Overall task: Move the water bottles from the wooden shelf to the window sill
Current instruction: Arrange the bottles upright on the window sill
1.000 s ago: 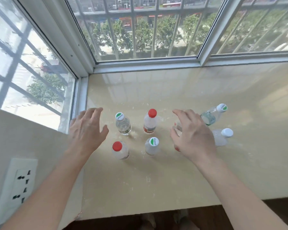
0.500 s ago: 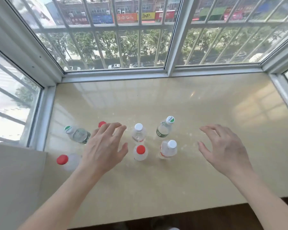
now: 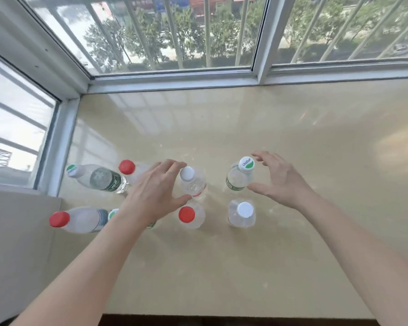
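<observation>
The water bottles (image 3: 192, 182) were stood clustered at the near left of the window sill (image 3: 222, 128), presumably for compactness. The left hand (image 3: 151, 191) and right hand (image 3: 280, 182) were held wide-fingered and empty.

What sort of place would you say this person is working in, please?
Probably an upper-floor room at a bay window: a wide beige window sill with glazing on two sides, metal bars outside, and treetops below.

Green-capped bottle (image 3: 113, 214) mostly hidden under left wrist (image 3: 127, 215); both forearms cut off below.
</observation>
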`<state>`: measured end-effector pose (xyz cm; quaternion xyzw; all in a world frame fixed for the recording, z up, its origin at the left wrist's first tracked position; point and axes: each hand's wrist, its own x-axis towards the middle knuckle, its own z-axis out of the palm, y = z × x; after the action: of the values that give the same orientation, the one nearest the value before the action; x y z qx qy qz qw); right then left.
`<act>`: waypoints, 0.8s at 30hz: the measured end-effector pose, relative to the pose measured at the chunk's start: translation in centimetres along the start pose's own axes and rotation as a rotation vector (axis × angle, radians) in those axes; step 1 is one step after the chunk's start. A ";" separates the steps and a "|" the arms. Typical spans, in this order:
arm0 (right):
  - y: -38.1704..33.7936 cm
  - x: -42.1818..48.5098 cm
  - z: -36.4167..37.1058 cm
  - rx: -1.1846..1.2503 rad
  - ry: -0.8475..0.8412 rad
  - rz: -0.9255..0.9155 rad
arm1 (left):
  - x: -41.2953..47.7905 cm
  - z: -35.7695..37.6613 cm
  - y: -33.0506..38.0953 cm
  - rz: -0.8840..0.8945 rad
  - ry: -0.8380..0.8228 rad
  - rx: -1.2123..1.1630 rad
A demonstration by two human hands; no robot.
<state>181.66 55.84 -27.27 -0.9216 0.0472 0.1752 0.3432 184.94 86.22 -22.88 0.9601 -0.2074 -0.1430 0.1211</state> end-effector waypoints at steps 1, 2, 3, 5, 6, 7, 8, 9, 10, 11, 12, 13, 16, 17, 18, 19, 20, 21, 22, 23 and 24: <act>0.2 0.6 0.6 0.035 -0.001 0.003 | 0.5 0.4 0.0 -0.009 -0.004 -0.016; 0.3 1.1 1.2 0.057 -0.008 0.003 | 0.9 0.7 -0.1 -0.022 -0.006 -0.041; 0.4 1.5 1.7 0.072 -0.017 -0.002 | 1.2 1.2 -0.1 -0.037 -0.010 -0.070; 0.6 2.1 2.5 0.112 -0.021 -0.012 | 1.8 2.1 -0.1 -0.067 -0.014 -0.129; 0.7 2.3 2.9 0.134 -0.017 -0.011 | 2.0 2.5 -0.2 -0.086 -0.016 -0.161; 0.8 2.6 3.2 0.149 -0.014 -0.007 | 2.2 2.8 -0.3 -0.110 -0.021 -0.190; 1.0 2.8 3.5 0.157 -0.013 -0.002 | 2.3 3.1 -0.5 -0.132 -0.029 -0.213; 1.1 3.0 3.8 0.161 -0.014 0.000 | 2.4 3.4 -0.6 -0.146 -0.038 -0.229; 1.2 3.2 4.0 0.164 -0.015 0.000 | 2.5 3.5 -0.7 -0.154 -0.044 -0.241; 1.4 3.3 4.3 0.168 -0.016 -0.005 | 2.5 3.7 -0.8 -0.154 -0.045 -0.255; 1.5 3.4 4.5 0.170 -0.015 -0.010 | 2.5 3.8 -0.9 -0.147 -0.044 -0.272; 1.6 3.4 4.6 0.172 -0.015 -0.014 | 2.6 3.8 -0.9 -0.133 -0.041 -0.293; 1.9 3.5 5.0 0.179 -0.012 -0.010 | 3.3 3.9 -1.4 -0.082 -0.047 -0.374; 1.9 3.5 5.1 0.180 -0.008 -0.006 | 3.6 3.9 -1.7 -0.068 -0.056 -0.389; 2.0 3.5 5.3 0.184 0.001 -0.001 | 3.9 3.9 -1.8 -0.060 -0.065 -0.395; 2.1 3.4 5.5 0.188 0.010 0.006 | 4.2 4.1 -2.0 -0.061 -0.073 -0.398; 2.1 3.4 5.6 0.196 0.020 0.011 | 4.3 4.2 -2.0 -0.063 -0.076 -0.403; 2.2 3.3 5.8 0.202 0.027 0.015 | 4.4 4.4 -2.1 -0.066 -0.077 -0.412; 2.3 3.2 5.9 0.212 0.031 0.017 | 4.5 4.6 -2.1 -0.063 -0.076 -0.426; 2.3 3.1 6.1 0.212 0.033 0.020 | 4.5 4.8 -2.1 -0.061 -0.075 -0.440; 2.4 3.1 6.2 0.217 0.035 0.021 | 4.4 5.0 -2.2 -0.062 -0.074 -0.454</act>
<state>182.24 58.16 -34.19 -0.8813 0.0814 0.1564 0.4384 188.01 85.40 -29.16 0.9083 -0.1448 -0.2245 0.3220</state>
